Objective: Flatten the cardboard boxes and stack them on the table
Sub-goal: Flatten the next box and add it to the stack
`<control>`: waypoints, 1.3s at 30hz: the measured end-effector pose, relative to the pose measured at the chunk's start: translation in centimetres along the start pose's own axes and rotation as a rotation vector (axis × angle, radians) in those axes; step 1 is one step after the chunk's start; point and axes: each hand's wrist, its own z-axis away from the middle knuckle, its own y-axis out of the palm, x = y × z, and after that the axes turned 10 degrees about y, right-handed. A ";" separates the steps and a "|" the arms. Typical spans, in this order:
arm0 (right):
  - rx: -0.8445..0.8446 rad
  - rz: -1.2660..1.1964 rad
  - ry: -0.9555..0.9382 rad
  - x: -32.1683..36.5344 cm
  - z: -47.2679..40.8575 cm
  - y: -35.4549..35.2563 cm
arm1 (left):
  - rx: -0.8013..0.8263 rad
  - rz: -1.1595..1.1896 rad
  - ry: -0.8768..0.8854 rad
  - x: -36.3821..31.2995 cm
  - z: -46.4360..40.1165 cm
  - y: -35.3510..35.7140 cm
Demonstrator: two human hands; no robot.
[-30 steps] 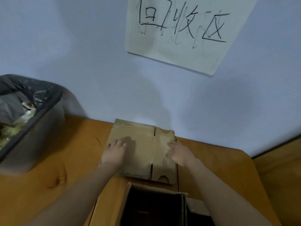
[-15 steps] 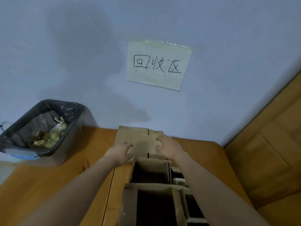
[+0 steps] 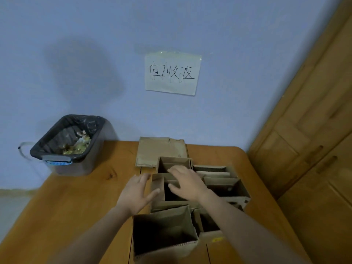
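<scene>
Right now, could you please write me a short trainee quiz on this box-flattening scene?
1. True or false: the flattened cardboard lies against the wall.
2. Which hand is over the open box? A) left hand B) right hand
3. Fill in: the bin stands on the table to the person's ____.

Key:
1. True.
2. B: the right hand reaches over it; the left hand is beside it, fingers straight.
3. Left.

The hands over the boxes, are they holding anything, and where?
Nothing is held. The left hand hovers open beside the middle open box, and the right hand reaches open above it, gripping no cardboard yet.
</scene>
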 end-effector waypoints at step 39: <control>0.197 0.347 -0.102 15.9 10.7 4.4 | 0.447 -0.513 0.049 -1.3 15.8 -5.9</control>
